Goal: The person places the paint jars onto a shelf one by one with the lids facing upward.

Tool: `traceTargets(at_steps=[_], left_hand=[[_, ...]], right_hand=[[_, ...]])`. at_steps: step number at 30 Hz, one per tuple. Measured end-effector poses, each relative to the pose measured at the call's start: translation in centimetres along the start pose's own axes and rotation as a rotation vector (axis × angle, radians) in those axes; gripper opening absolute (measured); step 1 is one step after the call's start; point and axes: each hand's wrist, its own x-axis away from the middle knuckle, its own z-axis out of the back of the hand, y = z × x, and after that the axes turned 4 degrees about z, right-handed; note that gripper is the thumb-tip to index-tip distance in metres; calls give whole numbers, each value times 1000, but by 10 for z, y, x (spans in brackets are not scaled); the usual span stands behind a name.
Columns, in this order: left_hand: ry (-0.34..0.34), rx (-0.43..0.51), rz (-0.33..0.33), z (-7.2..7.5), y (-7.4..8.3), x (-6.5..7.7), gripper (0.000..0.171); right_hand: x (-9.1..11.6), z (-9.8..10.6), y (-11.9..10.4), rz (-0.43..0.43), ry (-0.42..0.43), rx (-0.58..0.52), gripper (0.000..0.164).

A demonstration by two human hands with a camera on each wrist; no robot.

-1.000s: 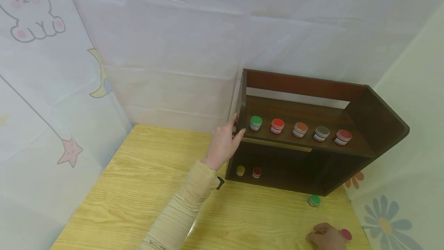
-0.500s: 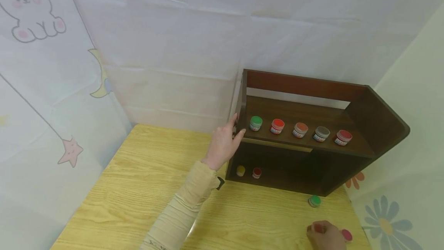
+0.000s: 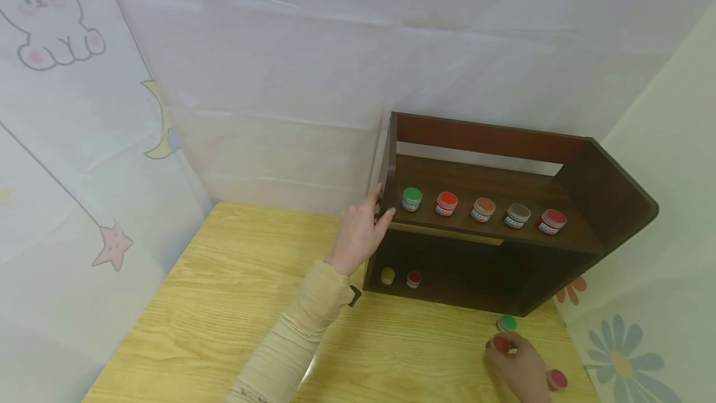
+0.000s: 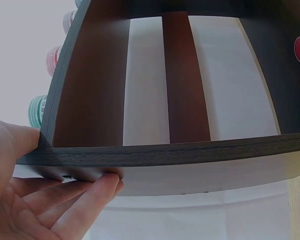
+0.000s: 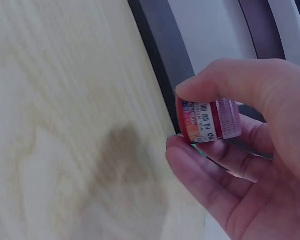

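Observation:
In the head view my left hand (image 3: 359, 236) grips the left side of a dark brown wooden shelf (image 3: 481, 173). The left wrist view shows its thumb at the front edge and its fingers against the outer face of the side panel (image 4: 190, 152). My right hand (image 3: 523, 367) holds a small red paint jar (image 3: 501, 345) above the table. Up close in the right wrist view, thumb and fingers pinch this labelled jar (image 5: 202, 122), which is tilted on its side. A green paint jar (image 3: 507, 323) stands just beyond that hand, and a pink-red one (image 3: 556, 380) beside it.
Along the upper board stand several paint jars, from a green one (image 3: 411, 199) to a dark red one (image 3: 552, 221). A yellow jar (image 3: 387, 275) and a dark red jar (image 3: 414, 278) sit in the lower compartment. The shelf rests on a wood-grain table (image 3: 224, 303).
My right hand has lifted the red paint jar into view and moved it forward and slightly left, towards the green jar. The left hand has stayed on the shelf.

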Motion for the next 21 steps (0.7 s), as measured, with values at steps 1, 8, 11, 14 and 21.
traceTargets(at_steps=[1,8,11,14,21], left_hand=[[1,-1,0,0,0,0,59],[5,-1,0,0,0,0,60],[5,1,-1,0,0,0,59],[1,6,0,0,1,0,60],[10,10,-15,0,0,1,59]], right_hand=[[-1,0,-3,11,8,-7,52],[-3,0,-26,70,54,-31,51],[-4,0,-35,90,86,-35,47],[-5,-1,-42,117,119,-50,44],[-9,-8,-53,164,146,-113,42]])
